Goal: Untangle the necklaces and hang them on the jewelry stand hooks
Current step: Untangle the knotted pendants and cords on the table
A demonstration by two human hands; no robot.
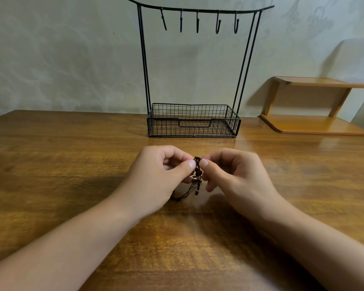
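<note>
- We pinch the tangled necklaces (197, 175) with our left hand (159, 177) and right hand (232, 177).
- They hang above the surface (72, 156), in front of the jewelry stand (193, 120), whose hooks (198, 21) are bare.

The wooden counter (72, 154) carries a black wire jewelry stand (192, 120) at rear centre and a wooden shelf unit (315, 124) at rear right.
</note>
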